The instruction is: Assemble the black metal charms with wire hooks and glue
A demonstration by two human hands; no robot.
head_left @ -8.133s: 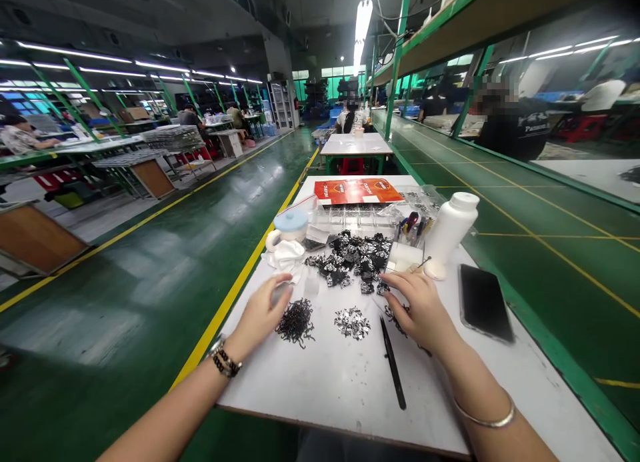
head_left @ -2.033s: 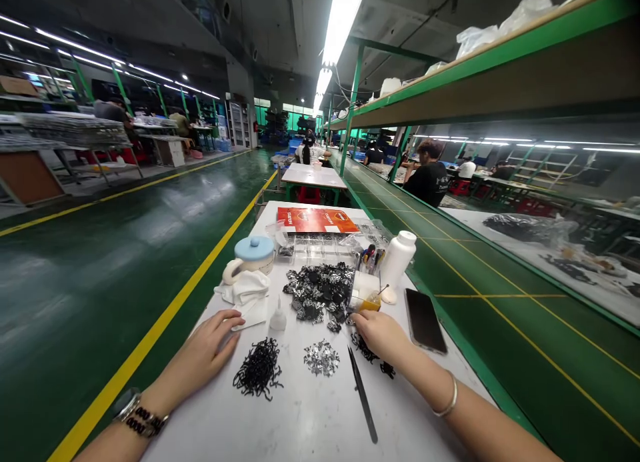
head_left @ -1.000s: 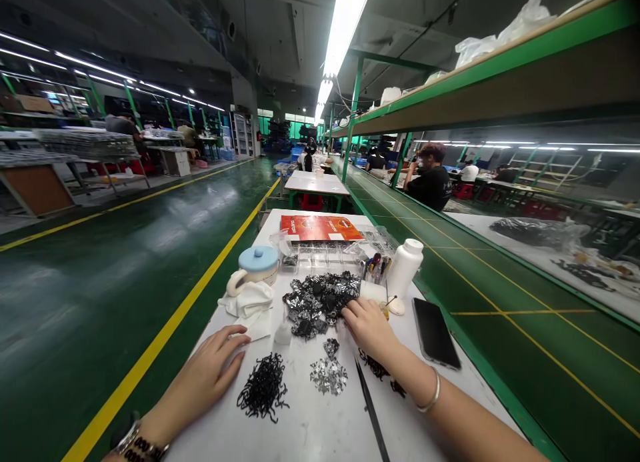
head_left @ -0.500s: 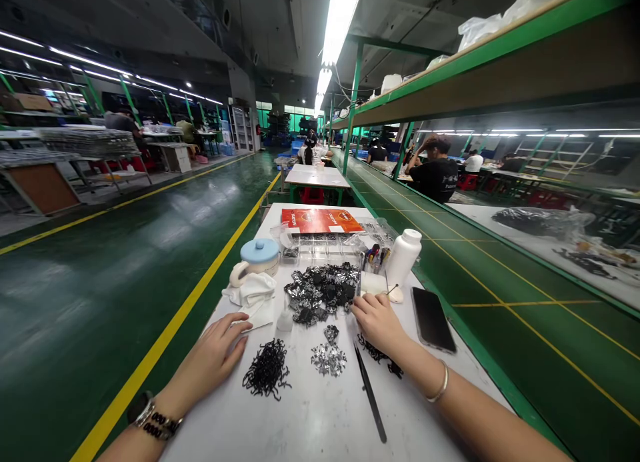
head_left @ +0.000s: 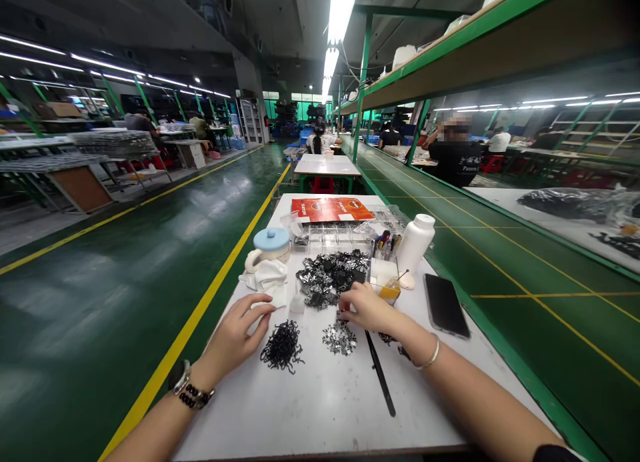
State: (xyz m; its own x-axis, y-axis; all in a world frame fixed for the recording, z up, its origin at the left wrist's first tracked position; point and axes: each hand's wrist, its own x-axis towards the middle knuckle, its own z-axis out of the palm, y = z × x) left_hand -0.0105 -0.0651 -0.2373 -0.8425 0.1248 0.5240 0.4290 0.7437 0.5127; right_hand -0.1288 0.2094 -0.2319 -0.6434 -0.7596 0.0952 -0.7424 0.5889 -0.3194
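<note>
Right hand [head_left: 367, 309]: fingers curled and pointing down, tips at the edge of a small pile of silver foil pieces [head_left: 340, 339]; whether they pinch anything, cannot tell. Left hand [head_left: 233, 335]: open, fingers spread, resting on the white tabletop [head_left: 320, 422], holding nothing, just beside a folded white cloth [head_left: 263, 275]. Main stock: a large heap of black-and-silver foil pieces [head_left: 330, 279], directly ahead of both hands and holding most of the material. Separated apart from it: the silver pile, a tangled pile of black wire-like strands [head_left: 283, 347], and loose black strands [head_left: 387, 339] by the right wrist. Also present: black tweezers [head_left: 380, 374], a clear compartment tray [head_left: 333, 235], a white plastic bottle [head_left: 415, 244], a blue-lidded mug [head_left: 269, 244], a smartphone [head_left: 447, 305]
</note>
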